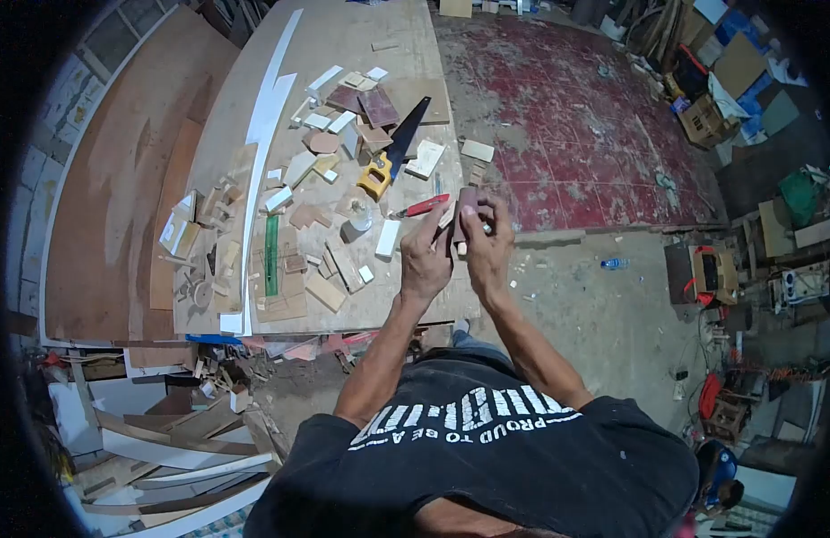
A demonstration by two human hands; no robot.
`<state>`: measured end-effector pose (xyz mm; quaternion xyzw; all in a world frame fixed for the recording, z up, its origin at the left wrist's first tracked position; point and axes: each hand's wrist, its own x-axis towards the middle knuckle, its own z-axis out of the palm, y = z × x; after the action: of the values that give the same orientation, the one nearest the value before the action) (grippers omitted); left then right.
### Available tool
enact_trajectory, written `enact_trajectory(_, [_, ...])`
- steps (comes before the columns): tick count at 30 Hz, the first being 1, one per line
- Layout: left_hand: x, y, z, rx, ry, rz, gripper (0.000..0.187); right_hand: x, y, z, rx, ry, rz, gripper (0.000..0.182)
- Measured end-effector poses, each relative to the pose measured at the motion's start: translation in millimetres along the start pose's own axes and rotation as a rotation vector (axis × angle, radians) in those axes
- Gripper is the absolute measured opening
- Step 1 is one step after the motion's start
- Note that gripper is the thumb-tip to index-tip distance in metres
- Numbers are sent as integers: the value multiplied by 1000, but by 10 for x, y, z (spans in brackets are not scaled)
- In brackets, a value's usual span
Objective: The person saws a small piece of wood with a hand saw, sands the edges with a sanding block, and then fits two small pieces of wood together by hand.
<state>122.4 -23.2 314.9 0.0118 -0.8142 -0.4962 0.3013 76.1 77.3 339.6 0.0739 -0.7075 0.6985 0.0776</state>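
My left hand and my right hand are close together at the right edge of the workbench. In my right hand, a maroon-brown strip that looks like folded sandpaper is pinched under the thumb. My left fingers close on a small pale piece of wood, mostly hidden by the hand. Just left of them lie a red-handled cutter and a white block. A handsaw with a yellow handle rests farther up, beside a clear jar.
Wood offcuts and a green ruler cover the workbench. Long white strips run along its left. Boards lean at the far left. Boxes and clutter line the right side, past a red floor.
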Motion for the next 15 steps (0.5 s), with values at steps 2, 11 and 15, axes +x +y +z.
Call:
enact_trajectory(2, [-15,25,31,4,-8,29,34,33,53,-37,43,-1,52,28])
enact_trajectory(11, [9,-49,73,37,8,16,33,182,123,47,11,43,-63,25])
enact_trajectory(15, [-18,-200,53,-44,-39,38,34,208,243,35,-45,44,-57,26])
